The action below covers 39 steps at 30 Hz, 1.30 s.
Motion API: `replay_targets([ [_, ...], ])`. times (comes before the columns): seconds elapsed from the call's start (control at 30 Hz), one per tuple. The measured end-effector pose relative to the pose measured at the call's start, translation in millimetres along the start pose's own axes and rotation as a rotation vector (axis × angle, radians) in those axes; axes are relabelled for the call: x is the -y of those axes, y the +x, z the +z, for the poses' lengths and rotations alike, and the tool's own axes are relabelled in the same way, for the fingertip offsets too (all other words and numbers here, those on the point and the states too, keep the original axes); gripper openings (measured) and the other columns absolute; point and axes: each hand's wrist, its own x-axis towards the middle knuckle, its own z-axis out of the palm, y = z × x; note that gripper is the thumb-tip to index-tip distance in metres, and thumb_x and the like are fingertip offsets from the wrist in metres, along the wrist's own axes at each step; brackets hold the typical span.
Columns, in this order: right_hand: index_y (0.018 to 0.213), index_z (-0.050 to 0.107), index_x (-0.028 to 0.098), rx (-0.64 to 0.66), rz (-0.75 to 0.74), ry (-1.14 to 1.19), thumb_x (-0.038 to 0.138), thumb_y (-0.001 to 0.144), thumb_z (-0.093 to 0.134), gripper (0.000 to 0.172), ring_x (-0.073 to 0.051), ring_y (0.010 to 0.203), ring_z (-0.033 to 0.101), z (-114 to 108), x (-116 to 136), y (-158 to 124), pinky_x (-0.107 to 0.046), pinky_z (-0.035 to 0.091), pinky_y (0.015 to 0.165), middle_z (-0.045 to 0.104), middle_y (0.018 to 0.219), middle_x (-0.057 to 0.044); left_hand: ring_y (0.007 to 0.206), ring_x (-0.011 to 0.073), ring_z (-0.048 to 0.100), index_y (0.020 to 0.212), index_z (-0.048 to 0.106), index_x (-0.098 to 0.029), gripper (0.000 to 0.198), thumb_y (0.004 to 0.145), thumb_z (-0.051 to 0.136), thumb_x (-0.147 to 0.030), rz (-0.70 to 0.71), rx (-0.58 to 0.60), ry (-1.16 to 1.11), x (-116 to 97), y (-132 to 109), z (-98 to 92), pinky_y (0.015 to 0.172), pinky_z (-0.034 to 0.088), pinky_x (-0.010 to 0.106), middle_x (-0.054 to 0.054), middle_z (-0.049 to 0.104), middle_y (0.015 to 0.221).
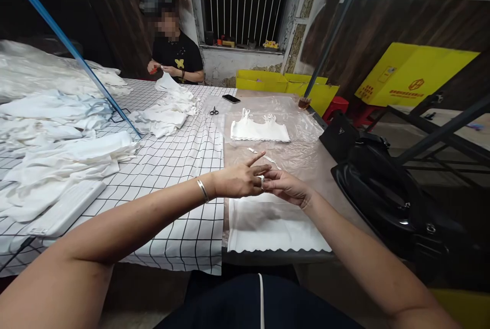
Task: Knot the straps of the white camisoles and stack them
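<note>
A white sleeveless garment [277,224] with a scalloped hem lies flat in front of me, its upper part hidden under my hands. Just above it, my left hand [241,180] has its index finger stretched out and the other fingers curled. My right hand [289,186] pinches against those curled fingers. A small white piece of the garment shows between the two hands. Beyond them, a thin white strap [272,159] runs across the plastic sheet. Farther back, a second white top [260,131] lies with its straps upward.
Piles of white garments [69,155] cover the checkered cloth [172,186] at left. Small scissors [214,111] and a phone [231,98] lie at the back. A co-worker [178,58] sits across, holding white fabric. Black bags [375,181] stand at right. Blue poles rise at both sides.
</note>
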Motion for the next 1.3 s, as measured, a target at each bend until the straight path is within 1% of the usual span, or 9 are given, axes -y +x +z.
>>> replay_targets([
  [0.2,0.079,0.075,0.018,-0.289,-0.07,-0.063,0.031,0.053,0.088,0.032,-0.017,0.083,0.062,15,-3,5,-0.033,0.045,0.079,0.069,0.084,-0.002,0.128,0.0249,0.051,0.088,0.073,-0.024,0.026,0.09,0.052,-0.009,0.017,0.033,0.261,14,-7,13.5,0.119,0.007,0.061,0.003,0.073,0.095],
  [0.4,0.069,0.071,0.017,-0.418,-0.213,-0.264,0.036,0.052,0.087,0.03,-0.013,0.072,0.057,21,0,9,-0.029,0.042,0.07,0.065,0.074,0.0,0.125,0.0242,0.053,0.078,0.072,-0.022,0.028,0.08,0.054,0.001,0.022,-0.018,0.274,27,-14,29.0,0.119,0.007,0.06,0.003,0.074,0.086],
  [0.6,0.068,0.068,0.015,-0.263,0.1,-0.118,0.033,0.054,0.089,0.031,-0.007,0.054,0.046,3,7,3,-0.022,0.036,0.052,0.057,0.059,0.003,0.103,0.0169,0.066,0.092,0.072,-0.017,0.051,0.067,0.039,0.013,-0.262,-0.122,0.208,60,-18,30.0,0.117,0.025,0.051,0.003,0.074,0.092],
  [0.7,0.066,0.065,0.014,-0.199,0.159,0.008,0.029,0.056,0.089,0.03,-0.006,0.054,0.049,-2,5,2,-0.019,0.036,0.048,0.056,0.059,0.002,0.09,0.0138,0.068,0.102,0.07,-0.016,0.057,0.066,0.036,0.013,-0.412,-0.212,0.191,67,-14,30.0,0.111,0.036,0.045,0.004,0.074,0.097],
  [0.87,0.074,0.068,0.014,-0.246,0.119,0.079,0.021,0.068,0.083,0.018,-0.007,0.06,0.058,-4,2,0,-0.016,0.045,0.05,0.062,0.066,0.0,0.093,0.0197,0.064,0.1,0.069,-0.014,0.042,0.075,0.041,0.004,-0.694,-0.344,0.14,35,-11,40.2,0.086,0.049,0.037,0.009,0.071,0.099],
  [1.0,0.074,0.066,0.016,-0.34,0.121,0.106,0.01,0.071,0.078,0.014,-0.009,0.065,0.064,-12,-2,-4,-0.018,0.054,0.062,0.066,0.069,-0.001,0.093,0.0236,0.06,0.095,0.065,-0.017,0.015,0.086,0.054,-0.023,-0.897,-0.16,0.0,-11,-16,68.5,0.085,0.042,0.04,0.008,0.068,0.099],
  [1.07,0.074,0.064,0.017,-0.38,0.131,0.117,0.006,0.069,0.077,0.018,-0.01,0.067,0.066,-16,-6,-7,-0.02,0.056,0.066,0.067,0.068,0.0,0.098,0.0269,0.056,0.098,0.063,-0.018,0.025,0.085,0.061,-0.039,-0.937,-0.064,0.011,-28,-17,84.5,0.087,0.037,0.043,0.009,0.067,0.103],
  [1.17,0.078,0.066,0.018,-0.388,0.143,0.115,0.003,0.065,0.078,0.023,-0.011,0.071,0.067,-20,-12,-11,-0.021,0.057,0.07,0.068,0.071,0.0,0.102,0.0295,0.052,0.103,0.062,-0.018,0.035,0.083,0.064,-0.047,-0.964,-0.007,0.02,-37,-13,101.3,0.088,0.033,0.043,0.01,0.065,0.106],
  [1.3,0.078,0.07,0.017,-0.382,0.148,0.09,0.006,0.055,0.084,0.029,-0.011,0.073,0.066,-23,-18,-15,-0.02,0.055,0.072,0.069,0.073,0.0,0.104,0.0308,0.051,0.098,0.063,-0.017,0.031,0.082,0.066,-0.043,-0.988,0.034,-0.045,-34,0,107.1,0.087,0.034,0.043,0.012,0.063,0.106],
])
